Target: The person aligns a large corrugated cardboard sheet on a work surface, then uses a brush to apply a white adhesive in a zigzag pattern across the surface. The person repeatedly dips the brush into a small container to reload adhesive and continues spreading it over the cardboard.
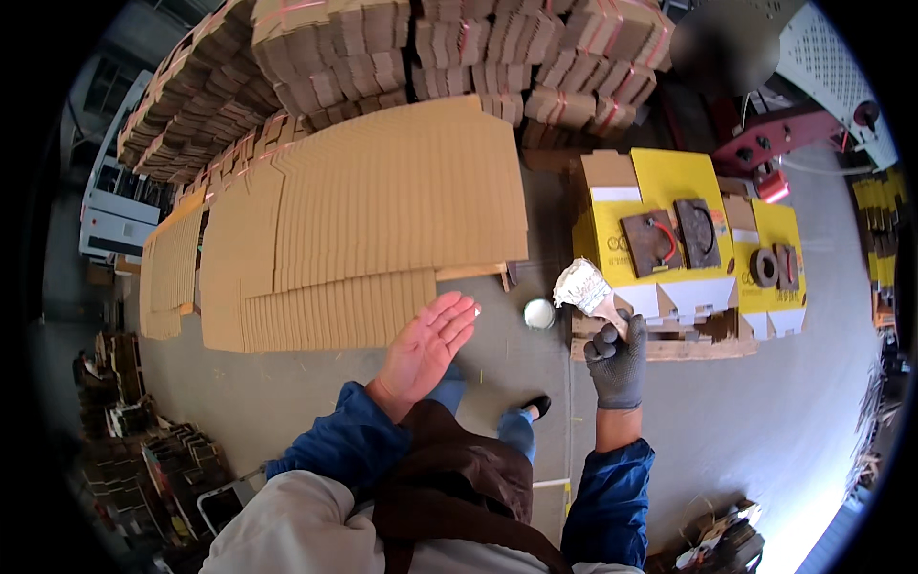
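Observation:
My left hand (430, 346) is bare, palm up with its fingers stretched out, and holds nothing. It hovers in front of a long fanned row of flat brown cardboard sheets (402, 201). In a grey glove, my right hand (617, 368) is closed round the handle of a wide brush (585, 290). Thick white paste covers the brush's bristles, which point up and to the left. Between my two hands, farther off and lower, a round container of white paste (538, 314) stands near the floor.
Yellow and white printed cardboard (669, 177) lies stacked on a wooden pallet (708, 349) at right. Two dark plates with handles (652, 243) and a tape roll (764, 268) rest on it. Tied cardboard bundles (335, 57) rise behind. A dark red machine (794, 129) stands far right.

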A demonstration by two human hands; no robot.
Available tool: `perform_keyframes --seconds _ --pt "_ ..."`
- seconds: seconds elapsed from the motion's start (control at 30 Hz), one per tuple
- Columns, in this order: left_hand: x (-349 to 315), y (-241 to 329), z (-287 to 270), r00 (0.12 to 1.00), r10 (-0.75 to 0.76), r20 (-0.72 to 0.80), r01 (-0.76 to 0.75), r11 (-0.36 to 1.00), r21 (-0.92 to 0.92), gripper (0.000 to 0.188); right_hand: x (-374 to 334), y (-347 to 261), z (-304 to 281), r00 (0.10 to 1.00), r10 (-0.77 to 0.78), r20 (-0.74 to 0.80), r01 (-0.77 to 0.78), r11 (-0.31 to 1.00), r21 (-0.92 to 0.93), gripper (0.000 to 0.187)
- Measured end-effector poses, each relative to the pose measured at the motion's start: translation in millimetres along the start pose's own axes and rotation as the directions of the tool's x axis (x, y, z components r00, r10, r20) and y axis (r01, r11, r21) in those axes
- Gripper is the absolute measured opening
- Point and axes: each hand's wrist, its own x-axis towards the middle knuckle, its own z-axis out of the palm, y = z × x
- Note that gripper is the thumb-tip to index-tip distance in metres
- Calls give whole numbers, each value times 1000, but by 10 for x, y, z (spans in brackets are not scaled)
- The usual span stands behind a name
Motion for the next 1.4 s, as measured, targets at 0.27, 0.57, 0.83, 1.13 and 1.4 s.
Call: perform_keyframes --seconds 0.27,0.57,0.83,1.13,1.4 --pt "73 1338 -378 983 145 113 -128 981 -148 48 332 512 1308 992 -59 108 70 992 -100 32" --pt "1202 1849 -1295 903 162 399 -223 -615 756 56 753 1063 1687 994 -88 63 92 993 -77 33" --pt "1905 1166 -1192 859 149 491 -271 -681 681 71 1183 901 1673 994 -91 54 95 992 -81 33" --pt "2091 901 -1083 897 198 396 -180 -654 735 72 1430 599 1536 995 -68 68 73 995 -72 32" --pt "2177 853 -1084 922 180 343 -128 -695 707 72 1525 540 1440 998 -29 64 33 997 -71 33"
